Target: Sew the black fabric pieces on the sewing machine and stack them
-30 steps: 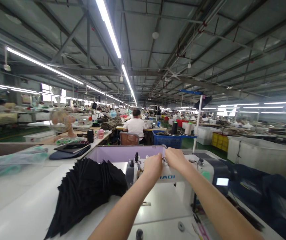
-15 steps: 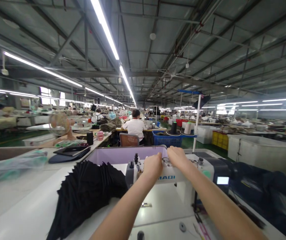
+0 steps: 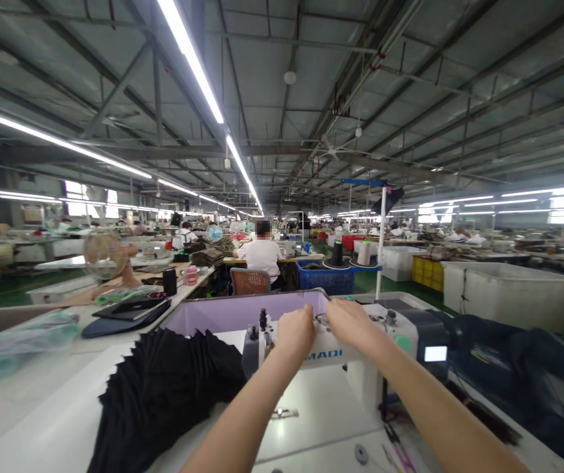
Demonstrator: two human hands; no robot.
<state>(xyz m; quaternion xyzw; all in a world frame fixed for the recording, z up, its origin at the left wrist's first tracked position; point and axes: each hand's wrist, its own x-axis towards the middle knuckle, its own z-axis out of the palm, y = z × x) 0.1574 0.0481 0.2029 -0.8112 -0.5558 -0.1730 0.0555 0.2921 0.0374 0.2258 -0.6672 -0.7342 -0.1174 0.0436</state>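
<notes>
Both hands are above the top of a white sewing machine (image 3: 325, 358) with blue lettering on its arm. My left hand (image 3: 297, 332) is closed, its fingers curled together near the thread posts; what it holds, if anything, is too small to see. Close beside it, my right hand (image 3: 351, 323) bends over the machine's top with its fingers closed and their tips partly hidden. A fanned stack of black fabric pieces (image 3: 163, 391) lies left of the machine. On the machine bed (image 3: 321, 407) rests a grey bobbin (image 3: 361, 453), near small pink-handled snips (image 3: 400, 450).
Dark fabric (image 3: 513, 374) is heaped to the right. Behind the machine stands a lilac panel (image 3: 242, 315), with thread cones (image 3: 337, 253) on a stand and a blue crate (image 3: 311, 279). A person in white (image 3: 262, 255) sits ahead. A fan (image 3: 104, 256) stands at left.
My view has shifted slightly, so the scene sits a little further left. My right hand has lowered closer to the machine's top; my left hand stays closed near the thread posts.
</notes>
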